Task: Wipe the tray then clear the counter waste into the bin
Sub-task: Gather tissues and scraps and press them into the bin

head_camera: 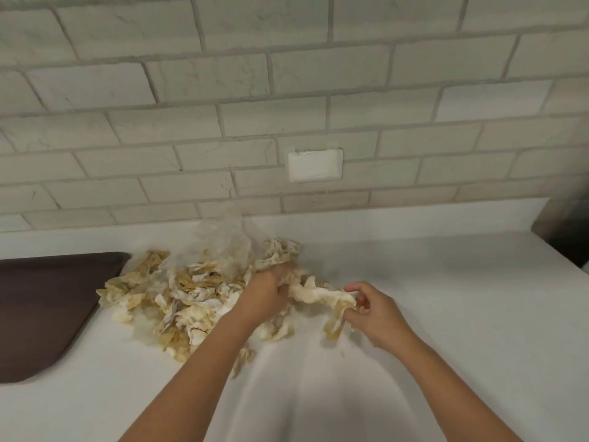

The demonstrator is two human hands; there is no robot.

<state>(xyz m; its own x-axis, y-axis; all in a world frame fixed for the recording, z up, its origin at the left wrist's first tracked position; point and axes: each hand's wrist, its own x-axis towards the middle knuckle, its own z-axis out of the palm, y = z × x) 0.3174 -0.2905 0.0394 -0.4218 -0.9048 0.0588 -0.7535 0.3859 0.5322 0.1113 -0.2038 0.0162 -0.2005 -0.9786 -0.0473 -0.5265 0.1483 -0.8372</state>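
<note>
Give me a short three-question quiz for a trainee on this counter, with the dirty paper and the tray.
1. True or false: the brown tray lies to the left of the pile of stained paper.
2. What do the left hand and the right hand grip between them? A. a strip of paper B. a sponge C. a spoon
3. Fill in: the white plate is fixed to the tiled ____.

Key: 1 true; 2 A; 3 wall.
</note>
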